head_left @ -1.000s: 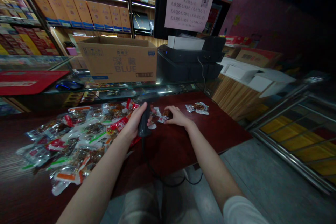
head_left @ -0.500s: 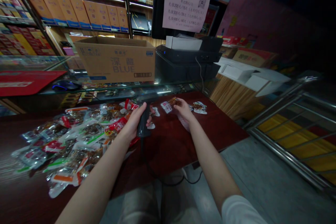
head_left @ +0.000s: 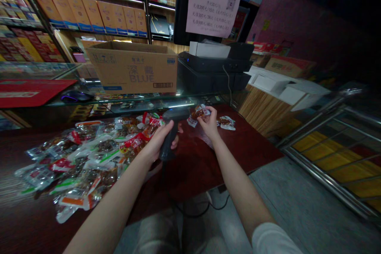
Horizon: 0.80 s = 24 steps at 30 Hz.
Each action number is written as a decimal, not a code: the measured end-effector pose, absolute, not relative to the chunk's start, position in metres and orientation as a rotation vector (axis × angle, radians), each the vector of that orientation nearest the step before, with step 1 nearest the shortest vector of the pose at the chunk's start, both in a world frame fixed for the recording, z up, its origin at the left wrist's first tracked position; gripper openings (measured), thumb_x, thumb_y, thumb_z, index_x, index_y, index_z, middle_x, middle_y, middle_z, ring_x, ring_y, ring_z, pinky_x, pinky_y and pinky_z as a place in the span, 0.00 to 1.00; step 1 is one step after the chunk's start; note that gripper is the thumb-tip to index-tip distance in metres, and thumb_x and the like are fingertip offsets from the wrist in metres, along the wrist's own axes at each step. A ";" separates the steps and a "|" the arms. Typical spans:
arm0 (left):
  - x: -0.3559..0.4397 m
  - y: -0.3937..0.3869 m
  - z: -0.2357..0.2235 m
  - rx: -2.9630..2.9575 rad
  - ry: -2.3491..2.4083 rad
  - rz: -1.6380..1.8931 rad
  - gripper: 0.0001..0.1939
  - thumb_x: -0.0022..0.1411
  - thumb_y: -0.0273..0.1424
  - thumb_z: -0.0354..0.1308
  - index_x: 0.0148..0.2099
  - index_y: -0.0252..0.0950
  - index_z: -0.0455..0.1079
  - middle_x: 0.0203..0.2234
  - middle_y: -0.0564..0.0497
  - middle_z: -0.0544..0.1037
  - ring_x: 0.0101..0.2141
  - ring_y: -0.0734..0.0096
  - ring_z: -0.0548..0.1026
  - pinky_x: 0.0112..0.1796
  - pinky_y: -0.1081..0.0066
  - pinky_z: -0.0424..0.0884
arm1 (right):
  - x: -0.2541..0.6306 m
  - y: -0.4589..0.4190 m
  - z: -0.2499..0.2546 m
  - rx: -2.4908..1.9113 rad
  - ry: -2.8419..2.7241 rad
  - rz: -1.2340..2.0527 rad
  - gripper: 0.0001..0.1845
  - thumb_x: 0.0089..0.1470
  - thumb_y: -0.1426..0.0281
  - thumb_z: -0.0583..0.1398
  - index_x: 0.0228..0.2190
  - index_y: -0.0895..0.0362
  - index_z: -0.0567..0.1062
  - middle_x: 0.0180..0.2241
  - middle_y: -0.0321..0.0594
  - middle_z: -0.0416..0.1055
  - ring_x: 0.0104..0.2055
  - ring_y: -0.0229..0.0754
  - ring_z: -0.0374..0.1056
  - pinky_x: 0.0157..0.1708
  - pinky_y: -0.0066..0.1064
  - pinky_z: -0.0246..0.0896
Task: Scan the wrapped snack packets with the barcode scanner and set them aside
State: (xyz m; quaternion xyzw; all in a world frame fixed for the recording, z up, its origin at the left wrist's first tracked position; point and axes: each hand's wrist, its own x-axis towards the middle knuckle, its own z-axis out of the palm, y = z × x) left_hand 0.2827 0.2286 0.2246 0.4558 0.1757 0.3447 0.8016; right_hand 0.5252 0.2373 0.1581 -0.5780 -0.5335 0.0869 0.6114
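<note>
My left hand (head_left: 162, 139) is wrapped round the handle of a black barcode scanner (head_left: 169, 143), its head tilted toward the right. A cable hangs below it. In my right hand (head_left: 209, 123) is a clear snack packet (head_left: 200, 113) with brown contents and a pale label, pinched in the fingers just beyond the scanner's head. To the left, a heap of snack packets (head_left: 101, 147), clear with red, green and orange parts, spreads over the dark red table (head_left: 193, 174). One more packet (head_left: 226, 122) lies right of my right hand.
Behind the table, a glass counter (head_left: 139, 101) bears an open cardboard box (head_left: 133, 67), a mouse (head_left: 76, 96) and a black machine (head_left: 214, 71). A metal railing (head_left: 315, 158) stands to the right. Shelves of boxes (head_left: 98, 12) rise at the back.
The scanner in my left hand has moved slightly right, toward the packet. My right hand has turned the packet and lifted it slightly, so its label now shows at the upper right.
</note>
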 end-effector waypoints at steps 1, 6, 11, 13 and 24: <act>0.283 0.229 0.225 0.972 0.374 0.740 0.25 0.54 0.47 0.64 0.43 0.31 0.68 0.29 0.49 0.75 0.15 0.83 0.63 0.14 0.79 0.60 | 0.524 0.237 0.160 -1.284 -1.219 0.196 0.39 0.47 0.69 0.61 0.58 0.51 0.54 0.57 0.49 0.56 0.57 0.49 0.62 0.53 0.42 0.65; 0.282 0.229 0.224 0.957 0.367 0.746 0.24 0.55 0.47 0.64 0.43 0.31 0.69 0.30 0.49 0.75 0.16 0.83 0.63 0.14 0.79 0.60 | 0.522 0.236 0.166 -1.173 -1.160 0.242 0.38 0.45 0.68 0.63 0.56 0.54 0.57 0.51 0.47 0.67 0.49 0.47 0.69 0.53 0.42 0.64; 0.282 0.229 0.224 0.960 0.368 0.751 0.23 0.55 0.47 0.64 0.41 0.31 0.68 0.31 0.49 0.75 0.16 0.84 0.63 0.14 0.79 0.59 | 0.523 0.236 0.168 -1.271 -1.157 0.223 0.16 0.45 0.65 0.63 0.38 0.56 0.71 0.37 0.42 0.73 0.40 0.46 0.71 0.47 0.41 0.67; 0.282 0.229 0.224 0.964 0.370 0.752 0.23 0.55 0.47 0.64 0.41 0.31 0.69 0.30 0.49 0.75 0.16 0.84 0.63 0.14 0.79 0.59 | 0.522 0.235 0.169 -1.293 -1.162 0.179 0.13 0.45 0.66 0.63 0.35 0.56 0.72 0.36 0.42 0.73 0.38 0.46 0.70 0.45 0.40 0.67; 0.283 0.229 0.223 1.010 0.384 0.743 0.24 0.55 0.49 0.63 0.39 0.31 0.68 0.29 0.50 0.74 0.16 0.84 0.63 0.15 0.79 0.59 | 0.518 0.231 0.174 -1.331 -1.244 0.050 0.10 0.47 0.68 0.60 0.35 0.56 0.72 0.37 0.42 0.72 0.41 0.46 0.70 0.47 0.39 0.66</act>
